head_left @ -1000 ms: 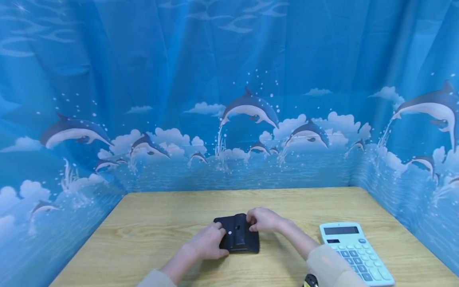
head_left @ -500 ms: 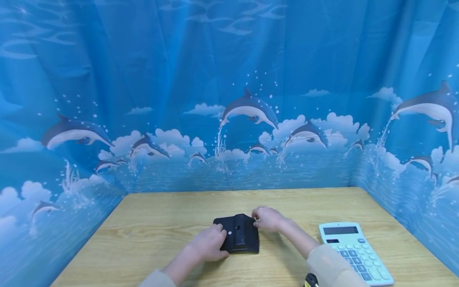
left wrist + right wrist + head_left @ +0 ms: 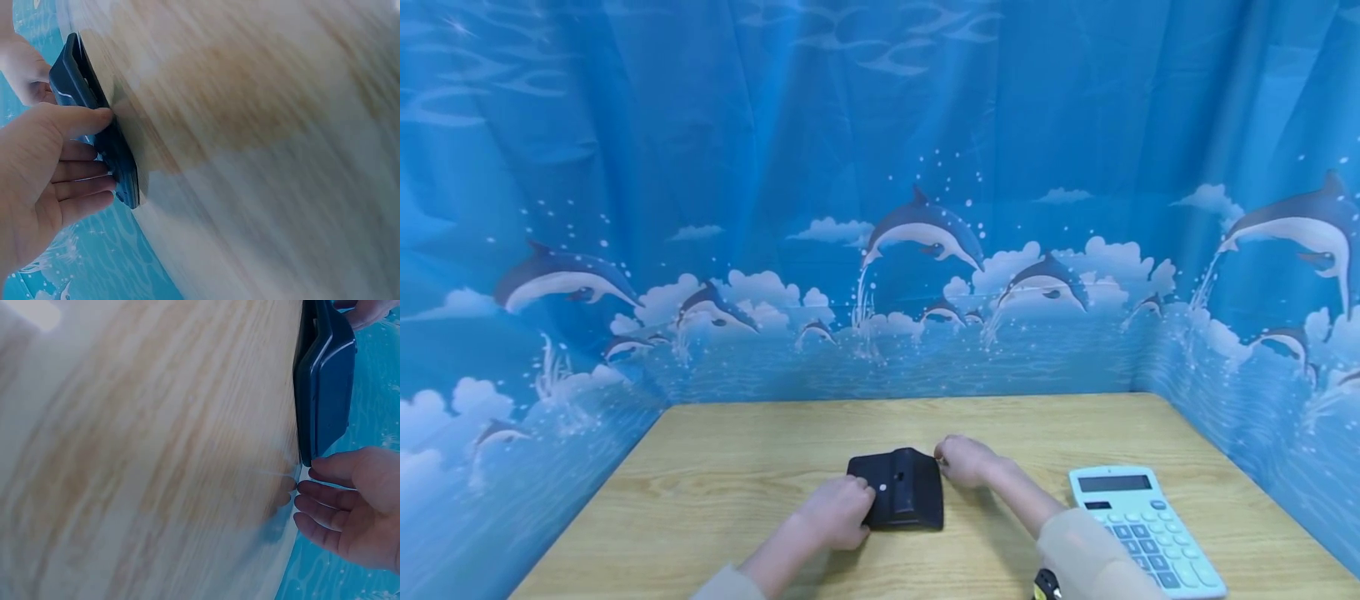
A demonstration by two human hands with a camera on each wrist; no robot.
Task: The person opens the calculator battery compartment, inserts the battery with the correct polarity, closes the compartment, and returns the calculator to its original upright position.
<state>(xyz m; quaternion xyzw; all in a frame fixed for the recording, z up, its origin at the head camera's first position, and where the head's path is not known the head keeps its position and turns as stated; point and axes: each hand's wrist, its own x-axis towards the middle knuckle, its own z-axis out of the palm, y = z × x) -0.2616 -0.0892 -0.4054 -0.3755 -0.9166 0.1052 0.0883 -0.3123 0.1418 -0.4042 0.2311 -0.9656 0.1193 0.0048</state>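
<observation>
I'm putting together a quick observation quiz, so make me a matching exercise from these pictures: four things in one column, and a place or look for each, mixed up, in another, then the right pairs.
Column one:
1. Calculator
2. Black case
3. Curtain
4. Left hand

Column two:
A. Blue, printed with dolphins
B. Gripping the black case
C. On the right side of the table
D. Between the left hand and the right hand

Right pairs: 1-C, 2-D, 3-A, 4-B.

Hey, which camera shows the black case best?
The head view shows most of the black case from above, white dot included. The left wrist view shows its side, partly behind the left hand; the right wrist view shows its side, cut off by the frame.
</observation>
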